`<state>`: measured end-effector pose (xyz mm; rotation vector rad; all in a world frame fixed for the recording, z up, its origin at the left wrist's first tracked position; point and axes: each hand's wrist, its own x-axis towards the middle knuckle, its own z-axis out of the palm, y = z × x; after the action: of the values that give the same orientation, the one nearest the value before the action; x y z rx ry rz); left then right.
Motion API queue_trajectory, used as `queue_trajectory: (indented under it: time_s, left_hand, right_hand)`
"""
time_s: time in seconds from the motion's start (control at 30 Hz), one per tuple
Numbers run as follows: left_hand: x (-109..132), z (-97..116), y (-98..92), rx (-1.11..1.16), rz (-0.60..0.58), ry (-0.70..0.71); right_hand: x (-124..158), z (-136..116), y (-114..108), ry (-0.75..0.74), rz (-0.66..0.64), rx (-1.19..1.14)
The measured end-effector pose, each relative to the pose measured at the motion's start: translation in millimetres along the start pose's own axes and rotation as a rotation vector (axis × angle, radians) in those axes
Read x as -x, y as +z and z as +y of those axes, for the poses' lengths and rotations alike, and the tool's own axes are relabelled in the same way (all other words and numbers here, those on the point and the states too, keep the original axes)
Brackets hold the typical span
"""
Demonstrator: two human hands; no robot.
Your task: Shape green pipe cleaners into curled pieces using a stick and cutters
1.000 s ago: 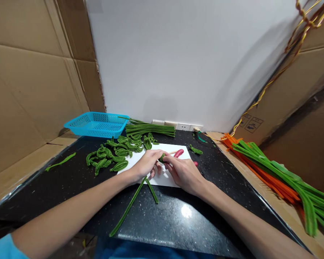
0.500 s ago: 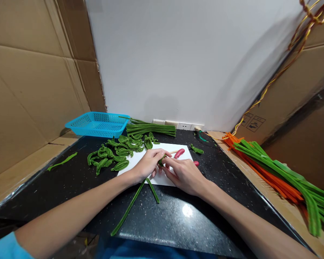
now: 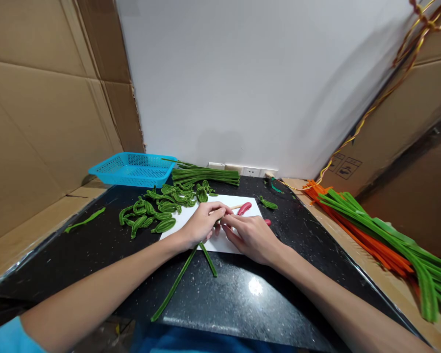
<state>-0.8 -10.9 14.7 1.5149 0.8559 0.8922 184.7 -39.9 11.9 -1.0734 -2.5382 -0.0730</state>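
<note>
We have both hands meeting over the white sheet on the black countertop: our left hand and right hand each pinch the same green pipe cleaner at the fold, fingertips pressed together around it so that the bent part is nearly hidden between them. To shape the bend well, we judge it best to keep the two pinches close together, so the wire folds at one spot, and to roll the fuzzy stem rather than drag it, which could strip the pile. From the grip the pipe cleaner's two legs run down toward us, the long one slanting left off the sheet onto the countertop, the short one ending just past the sheet's edge. Finished green loops lie just left of our left hand, red-handled scissors just beyond the fingers, a blue basket farther back
</note>
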Motion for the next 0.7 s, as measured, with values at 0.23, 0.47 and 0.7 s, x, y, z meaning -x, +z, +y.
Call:
queue_trajectory:
  time_s: [0.23,0.47,0.7]
  left_hand:
    - [-0.6,0.3,1.5,0.041,0.054,0.022]
    - [-0.2,1.3,1.4,0.027,0.076,0.041]
    - [-2.5,-3.5,-4.5,-0.046,0.224,0.071]
  right_hand:
    - [-1.3,-2.4,-2.5,-0.009,-0.001,-0.007]
    - [-1.4,-3.1,-4.3,-0.003,-0.01,-0.018]
    - [-3.5,1.6,-2.6,0.125,0.035,0.059]
